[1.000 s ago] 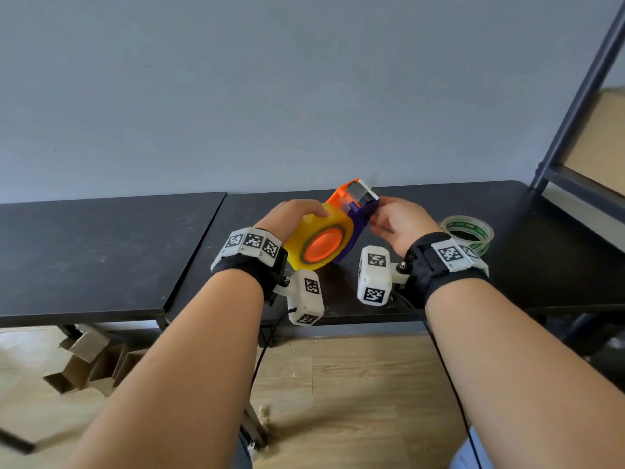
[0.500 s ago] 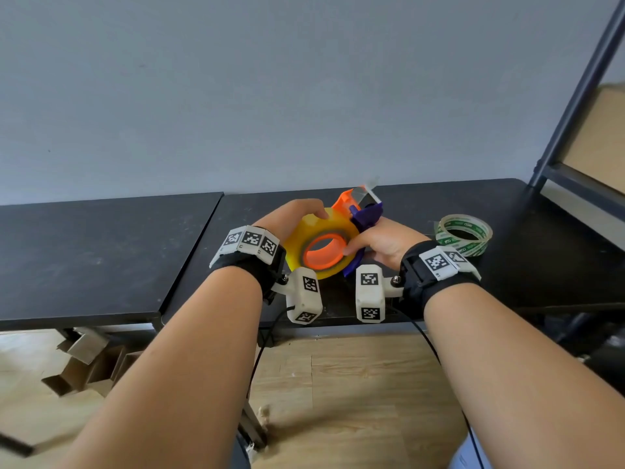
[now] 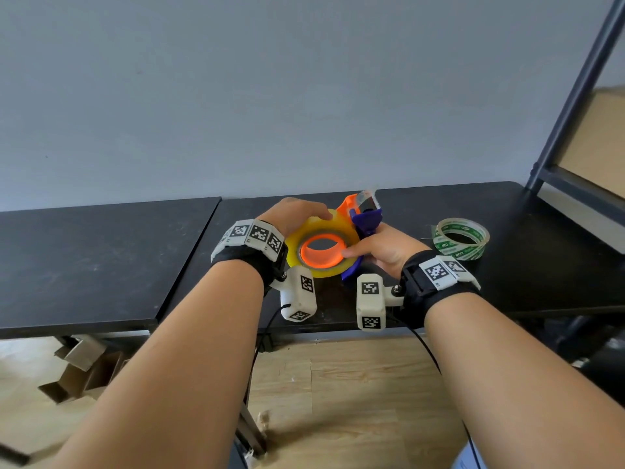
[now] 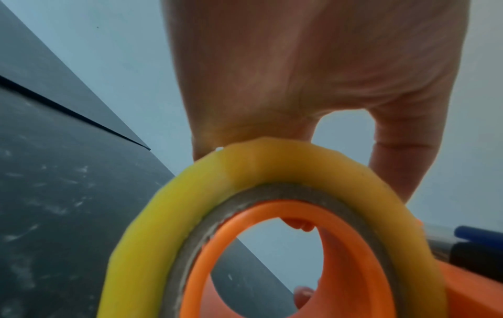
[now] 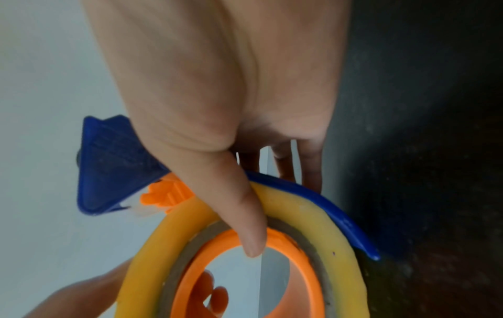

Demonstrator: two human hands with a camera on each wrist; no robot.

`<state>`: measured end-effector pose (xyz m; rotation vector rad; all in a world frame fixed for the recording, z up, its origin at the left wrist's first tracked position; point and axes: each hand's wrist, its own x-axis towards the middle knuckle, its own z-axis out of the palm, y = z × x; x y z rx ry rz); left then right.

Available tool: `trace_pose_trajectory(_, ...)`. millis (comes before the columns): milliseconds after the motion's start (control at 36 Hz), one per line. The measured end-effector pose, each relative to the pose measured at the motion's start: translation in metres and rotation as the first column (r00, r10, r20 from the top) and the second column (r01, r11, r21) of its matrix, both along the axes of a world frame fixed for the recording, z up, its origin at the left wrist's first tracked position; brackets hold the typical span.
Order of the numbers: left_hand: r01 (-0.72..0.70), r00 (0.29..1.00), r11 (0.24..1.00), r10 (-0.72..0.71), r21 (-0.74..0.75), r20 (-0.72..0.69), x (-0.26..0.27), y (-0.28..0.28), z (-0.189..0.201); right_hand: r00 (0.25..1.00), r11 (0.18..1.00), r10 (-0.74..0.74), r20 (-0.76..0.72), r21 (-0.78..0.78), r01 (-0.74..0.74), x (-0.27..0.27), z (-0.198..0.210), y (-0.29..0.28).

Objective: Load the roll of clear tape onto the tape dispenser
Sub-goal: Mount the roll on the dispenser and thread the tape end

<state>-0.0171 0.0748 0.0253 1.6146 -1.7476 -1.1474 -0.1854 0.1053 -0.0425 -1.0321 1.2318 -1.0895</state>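
Observation:
The yellowish clear tape roll (image 3: 324, 226) sits around the orange hub (image 3: 318, 264) of the orange-and-blue tape dispenser (image 3: 367, 221), held just above the black table (image 3: 101, 252). My left hand (image 3: 304, 213) grips the roll's far left rim, thumb on top. In the left wrist view, the left hand (image 4: 299, 75) curls over the roll (image 4: 272, 163). My right hand (image 3: 375, 247) holds the dispenser from the right. In the right wrist view its thumb (image 5: 245, 215) lies across the roll (image 5: 313, 219) onto the hub (image 5: 307, 269), with fingers behind the blue guard (image 5: 114, 163).
A second tape roll with green print (image 3: 456, 253) lies flat on the table to the right. A dark metal shelf frame (image 3: 575, 113) rises at the far right. A seam splits two tabletops left of my hands. Cardboard pieces (image 3: 77, 367) lie on the wooden floor below.
The dispenser has tipped from upright to nearly flat and come lower. My right hand left the cutter end and took the near right side, its thumb now on the hub.

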Motion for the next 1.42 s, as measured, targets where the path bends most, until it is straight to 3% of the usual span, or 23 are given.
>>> trace_pose_trajectory(139,0.077,0.991,0.997,-0.080,-0.032,-0.106,-0.001,0.004,0.001,0.998,1.000,-0.017,-0.055,-0.014,0.016,-0.002,-0.002,0.000)
trace_pose_trajectory(194,0.109,0.992,0.991,-0.113,-0.078,-0.050,-0.002,0.005,0.001,0.997,1.000,-0.020,-0.075,-0.020,0.019,-0.002,-0.002,-0.001)
trace_pose_trajectory(417,0.038,0.982,0.944,-0.095,-0.328,-0.161,-0.016,0.002,0.006,0.975,0.997,-0.009,-0.220,-0.073,-0.007,0.005,0.005,-0.002)
trace_pose_trajectory(500,0.040,0.991,0.926,-0.085,-0.376,-0.103,-0.027,0.003,0.010,0.966,0.996,-0.010,-0.258,-0.092,-0.014,0.006,0.007,-0.001)
trace_pose_trajectory(639,0.077,0.993,0.891,-0.029,-0.447,0.114,-0.037,0.005,0.013,0.951,0.994,-0.020,-0.308,-0.105,-0.013,0.008,0.008,0.000)
trace_pose_trajectory(805,0.075,0.987,0.868,0.005,-0.492,0.160,-0.040,0.007,0.019,0.931,0.993,-0.032,-0.363,-0.121,-0.013,0.011,0.010,0.000)
trace_pose_trajectory(972,-0.003,0.998,0.848,0.039,-0.530,0.057,-0.036,-0.001,0.020,0.911,0.990,-0.072,-0.407,-0.139,0.017,0.016,0.012,-0.004)
trace_pose_trajectory(1250,-0.171,0.985,0.834,0.140,-0.525,-0.099,-0.014,-0.011,0.021,0.800,0.967,-0.210,-0.561,-0.241,0.085,0.023,0.027,-0.001)
trace_pose_trajectory(1417,-0.253,0.966,0.827,0.186,-0.502,-0.179,-0.001,-0.017,0.016,0.741,0.968,-0.206,-0.639,-0.244,0.058,0.028,0.031,0.000)
